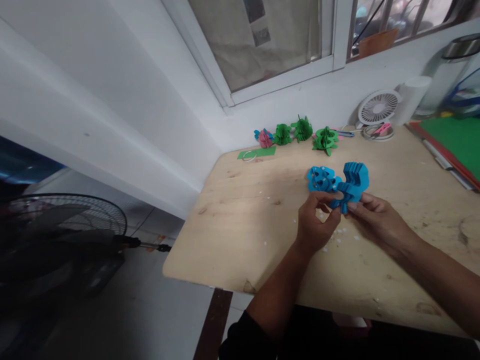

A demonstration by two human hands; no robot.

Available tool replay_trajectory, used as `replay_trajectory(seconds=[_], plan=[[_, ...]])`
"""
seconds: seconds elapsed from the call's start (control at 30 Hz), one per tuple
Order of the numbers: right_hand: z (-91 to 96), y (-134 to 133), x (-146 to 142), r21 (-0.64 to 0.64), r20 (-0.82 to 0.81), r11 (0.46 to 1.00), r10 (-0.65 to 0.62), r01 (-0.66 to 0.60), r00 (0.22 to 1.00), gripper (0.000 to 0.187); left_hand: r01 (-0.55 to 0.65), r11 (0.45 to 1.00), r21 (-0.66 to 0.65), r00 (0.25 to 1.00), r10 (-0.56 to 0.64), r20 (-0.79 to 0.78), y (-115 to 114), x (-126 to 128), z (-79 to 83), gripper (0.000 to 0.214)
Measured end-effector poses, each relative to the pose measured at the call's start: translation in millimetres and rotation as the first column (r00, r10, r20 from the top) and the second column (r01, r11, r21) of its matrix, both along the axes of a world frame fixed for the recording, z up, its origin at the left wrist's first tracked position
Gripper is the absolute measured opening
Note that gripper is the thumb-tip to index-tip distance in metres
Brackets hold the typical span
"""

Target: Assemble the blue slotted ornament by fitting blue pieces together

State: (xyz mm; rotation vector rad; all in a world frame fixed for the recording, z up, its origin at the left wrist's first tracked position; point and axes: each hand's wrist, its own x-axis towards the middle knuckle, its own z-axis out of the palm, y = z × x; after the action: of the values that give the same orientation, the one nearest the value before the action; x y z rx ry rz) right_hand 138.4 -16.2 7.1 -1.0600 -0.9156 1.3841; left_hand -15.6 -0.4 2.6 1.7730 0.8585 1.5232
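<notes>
Between both hands is a blue folded-paper piece with layered, accordion-like edges, held above the table. My left hand pinches its lower left end between thumb and fingers. The lower right part sits in the closed fingers of my right hand. Just behind my left fingers, a second blue paper piece with cut-out openings rests on the table; whether it touches the held piece I cannot tell. Small white paper scraps are scattered on the wood beneath my hands.
Along the wall stand green paper figures and a pink-and-blue one. A green strip lies near them on the wooden table. A small white fan, tape roll and green board are at the right.
</notes>
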Motion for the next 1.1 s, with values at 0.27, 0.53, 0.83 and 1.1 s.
replay_trajectory(seconds=[0.27, 0.53, 0.83, 1.1], plan=[[3.5, 1.5, -2.8, 0.111, 0.139, 0.985, -0.144, 0.129, 0.98, 0.037, -0.184, 0.952, 0.245, 0.965, 0.223, -0.141, 2.1, -1.9, 0.9, 0.004], [-9.8, 0.3, 4.1, 0.225, 0.166, 0.97, -0.134, 0.095, 0.977, 0.021, -0.279, 0.876, 0.394, 0.91, 0.372, -0.183, 0.1, -2.2, 5.5, 0.011], [-4.5, -2.4, 4.9, 0.187, 0.191, 0.978, -0.131, 0.095, 0.973, 0.022, -0.283, 0.831, 0.479, 0.899, 0.404, -0.17, -1.1, -1.1, 7.0, 0.01], [4.5, -5.4, 5.7, 0.181, 0.22, 0.979, -0.134, 0.094, 0.966, 0.019, -0.242, 0.824, 0.511, 0.895, 0.393, -0.21, -2.2, -3.0, 10.8, 0.013]])
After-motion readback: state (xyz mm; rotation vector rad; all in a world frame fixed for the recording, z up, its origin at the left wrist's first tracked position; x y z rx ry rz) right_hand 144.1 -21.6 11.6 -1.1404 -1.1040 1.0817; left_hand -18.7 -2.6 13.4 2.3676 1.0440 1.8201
